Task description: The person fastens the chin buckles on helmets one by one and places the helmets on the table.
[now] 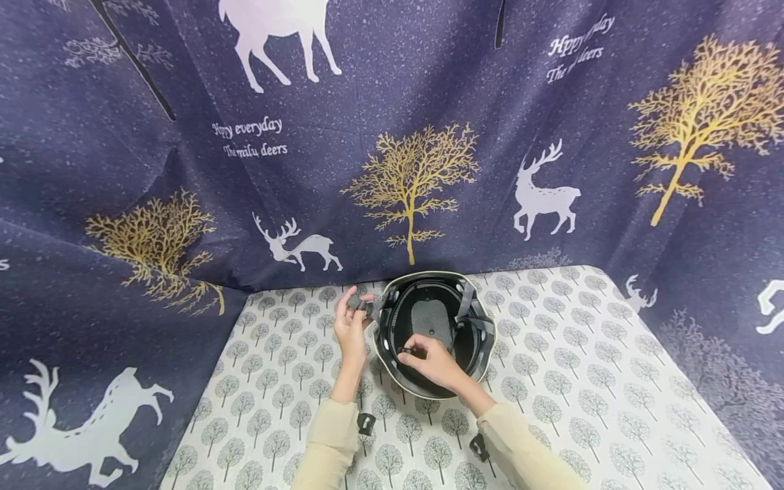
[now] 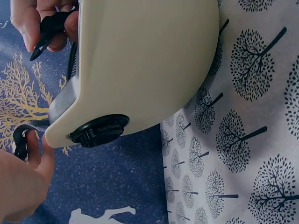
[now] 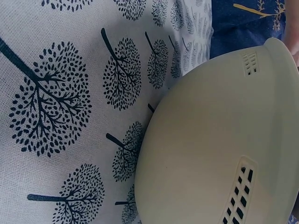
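Observation:
A cream helmet (image 1: 488, 361) lies upside down on the table, its black lining (image 1: 401, 309) facing up. At the helmet's left rim, my left hand (image 1: 351, 333) holds a dark chin strap (image 1: 360, 303) between thumb and fingers. My right hand (image 1: 436, 362) reaches over the open helmet and pinches a small black buckle piece (image 2: 51, 28). Grey straps (image 1: 467, 303) hang inside at the right. The left wrist view shows a black round knob (image 2: 100, 130) on the outer shell (image 2: 149, 60). Vent holes (image 3: 240, 196) appear in the right wrist view, where most of the hand is out of frame.
A white cloth with printed trees (image 1: 569, 367) covers the table under the helmet. Dark blue fabric (image 1: 380, 88) with deer and golden trees hangs behind and at both sides. A black wrist device (image 1: 366, 423) sits by the left sleeve, and another (image 1: 478, 447) by the right.

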{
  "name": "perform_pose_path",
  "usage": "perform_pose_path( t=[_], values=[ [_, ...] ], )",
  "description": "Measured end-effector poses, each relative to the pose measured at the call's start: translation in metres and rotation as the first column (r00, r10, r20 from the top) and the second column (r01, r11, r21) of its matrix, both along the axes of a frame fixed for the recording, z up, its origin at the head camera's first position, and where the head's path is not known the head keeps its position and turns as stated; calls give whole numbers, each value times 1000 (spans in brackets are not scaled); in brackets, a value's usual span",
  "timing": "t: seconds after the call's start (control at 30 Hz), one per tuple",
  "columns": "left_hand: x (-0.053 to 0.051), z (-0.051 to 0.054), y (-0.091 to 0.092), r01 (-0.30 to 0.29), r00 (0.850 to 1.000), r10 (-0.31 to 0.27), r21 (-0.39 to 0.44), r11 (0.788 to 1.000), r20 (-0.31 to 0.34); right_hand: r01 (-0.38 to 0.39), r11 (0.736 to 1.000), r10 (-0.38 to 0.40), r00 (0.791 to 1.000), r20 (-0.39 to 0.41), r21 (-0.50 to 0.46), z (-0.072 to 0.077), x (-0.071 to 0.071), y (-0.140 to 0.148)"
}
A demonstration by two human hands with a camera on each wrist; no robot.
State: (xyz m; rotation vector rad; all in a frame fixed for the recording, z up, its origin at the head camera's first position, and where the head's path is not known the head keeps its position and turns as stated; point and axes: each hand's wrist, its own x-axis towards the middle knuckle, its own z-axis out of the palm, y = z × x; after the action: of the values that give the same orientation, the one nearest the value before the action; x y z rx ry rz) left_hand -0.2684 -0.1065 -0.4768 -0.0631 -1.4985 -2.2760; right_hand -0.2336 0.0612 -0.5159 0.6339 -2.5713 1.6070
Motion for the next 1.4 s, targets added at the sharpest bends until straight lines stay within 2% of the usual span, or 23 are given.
perform_pose_path(
  t=[0.1, 0.23, 0.4, 0.5, 0.67, 0.8, 0.87, 1.0, 1.13, 1.27, 1.33, 1.4],
  values=[
    [1, 1, -1, 22, 1000, -22, 24, 999, 6, 5, 1000, -5, 1000, 8, -7, 1, -1, 0],
    [3, 2, -1, 50, 998, -50, -3, 999, 30, 34, 999, -33, 999, 23, -19, 4, -3, 0],
    [3, 3, 0, 61, 993, -50, -108, 992, 103, 49, 998, -49, 999, 22, -41, 10, -7, -1],
    [3, 2, 0, 65, 992, -41, -201, 977, 121, 43, 996, -40, 998, 39, -80, 15, -10, -1],
    [3, 0, -1, 84, 994, -60, -309, 947, 86, 62, 991, -58, 998, 37, -118, 22, -15, 2],
    [4, -1, -2, 96, 995, -83, -345, 934, 52, 70, 992, -71, 997, -4, -109, 28, -18, 4],
    [5, -2, -2, 94, 995, -83, -369, 925, 47, 58, 991, -58, 998, 4, -123, 31, -19, 6],
    [6, 0, 0, 90, 996, -79, -386, 918, 45, 20, 987, -12, 999, 51, -162, 42, -20, 8],
    [7, 1, 1, 93, 996, -82, -390, 916, 43, -20, 983, 35, 996, 80, -181, 65, -12, 9],
    [7, 2, 2, 99, 995, -93, -395, 913, 34, -43, 982, 54, 997, 54, -182, 78, -7, 10],
    [12, 9, 2, 108, 994, -100, -403, 909, 40, -48, 980, 56, 998, 36, -193, 79, -8, 9],
    [18, 16, 3, 113, 994, -104, -426, 898, 44, -42, 978, 49, 998, 30, -202, 70, -15, 9]
  ],
)
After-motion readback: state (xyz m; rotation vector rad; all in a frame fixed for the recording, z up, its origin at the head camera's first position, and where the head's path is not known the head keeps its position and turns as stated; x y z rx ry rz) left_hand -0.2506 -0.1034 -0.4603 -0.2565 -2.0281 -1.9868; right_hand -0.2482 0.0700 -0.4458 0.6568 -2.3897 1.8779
